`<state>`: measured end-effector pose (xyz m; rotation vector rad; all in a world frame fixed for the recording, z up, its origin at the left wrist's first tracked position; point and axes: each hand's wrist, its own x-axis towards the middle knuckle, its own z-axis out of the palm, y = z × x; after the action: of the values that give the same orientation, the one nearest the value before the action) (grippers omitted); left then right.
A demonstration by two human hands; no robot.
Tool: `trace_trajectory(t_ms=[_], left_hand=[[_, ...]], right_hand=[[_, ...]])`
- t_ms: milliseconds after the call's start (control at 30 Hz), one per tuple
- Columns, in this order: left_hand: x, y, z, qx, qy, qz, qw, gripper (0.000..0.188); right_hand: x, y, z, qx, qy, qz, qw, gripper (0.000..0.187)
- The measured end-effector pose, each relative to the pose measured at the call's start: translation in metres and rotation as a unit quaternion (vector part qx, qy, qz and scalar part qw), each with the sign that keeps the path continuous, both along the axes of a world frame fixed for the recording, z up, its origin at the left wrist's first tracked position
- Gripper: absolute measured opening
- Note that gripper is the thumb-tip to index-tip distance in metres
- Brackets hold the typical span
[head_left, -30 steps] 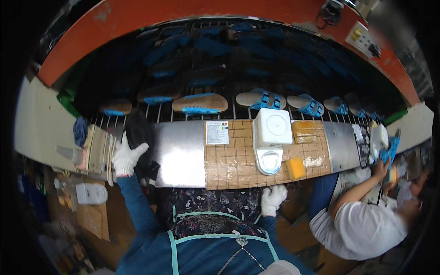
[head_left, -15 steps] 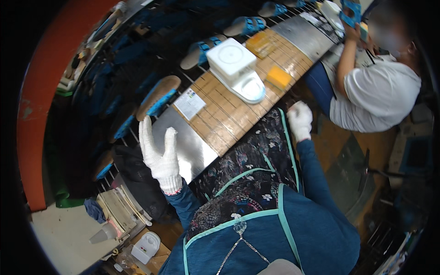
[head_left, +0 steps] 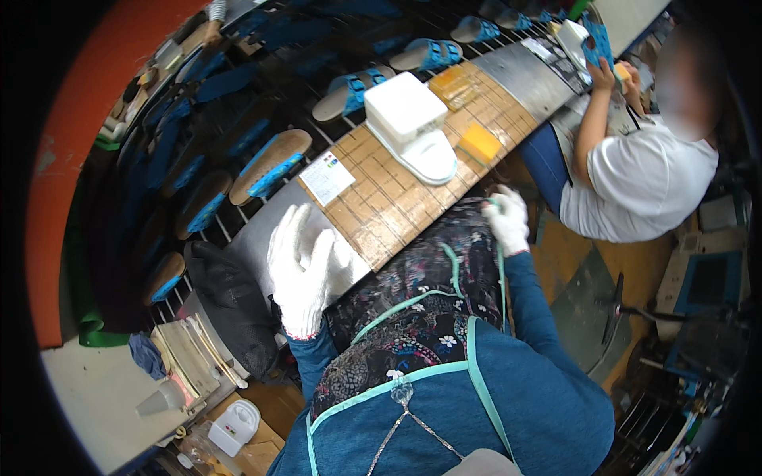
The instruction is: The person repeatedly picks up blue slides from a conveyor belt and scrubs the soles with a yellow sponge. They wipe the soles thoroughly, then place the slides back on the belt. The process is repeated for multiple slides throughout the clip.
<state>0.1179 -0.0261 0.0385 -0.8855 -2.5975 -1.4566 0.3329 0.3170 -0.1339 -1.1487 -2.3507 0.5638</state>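
Note:
Both my hands wear white knit gloves. My left hand (head_left: 302, 274) is raised above the metal left end of the bench, fingers stretched out and nothing in it. On the right, my right hand (head_left: 509, 222) is closed on the green-trimmed edge of my dark floral apron (head_left: 405, 266). Between them runs the bench's wooden board (head_left: 365, 218). On it stand a white plastic dispenser (head_left: 406, 107) with a rounded tray in front, a yellow sponge (head_left: 479, 143) and a small printed card (head_left: 326, 178), which is nearest to my left hand.
Blue-strapped sandals (head_left: 274, 163) line a wire rack along the bench's far side. An amber block (head_left: 454, 86) lies behind the dispenser. At right a co-worker (head_left: 635, 174) holds a blue strap piece and a sponge. A black bag (head_left: 230, 309) sits left of my left hand.
My left hand has come lower, its fingers closer together. My right hand has gone from beside the apron to gripping its trimmed edge. The view has shifted slightly.

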Motion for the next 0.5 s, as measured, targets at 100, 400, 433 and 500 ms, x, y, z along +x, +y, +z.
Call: trace_trajectory(t_ms=[100,400,433,500], left_hand=[[-0.015,0.006,0.004,0.004,-0.005,0.005,1.0,0.048],[-0.151,0.164,-0.002,-0.041,0.034,0.057,0.997,0.057],[-0.167,0.186,-0.007,-0.083,0.015,0.078,0.993,0.062],[-0.193,0.216,-0.019,-0.194,-0.047,0.028,0.98,0.064]], right_hand=[[0.025,0.035,0.022,-0.093,0.004,-0.07,0.993,0.039],[-0.021,0.016,0.104,0.172,0.13,0.027,0.976,0.043],[-0.031,0.013,0.112,0.19,0.112,0.045,0.974,0.043],[-0.052,0.013,0.125,0.193,0.113,0.087,0.971,0.049]])
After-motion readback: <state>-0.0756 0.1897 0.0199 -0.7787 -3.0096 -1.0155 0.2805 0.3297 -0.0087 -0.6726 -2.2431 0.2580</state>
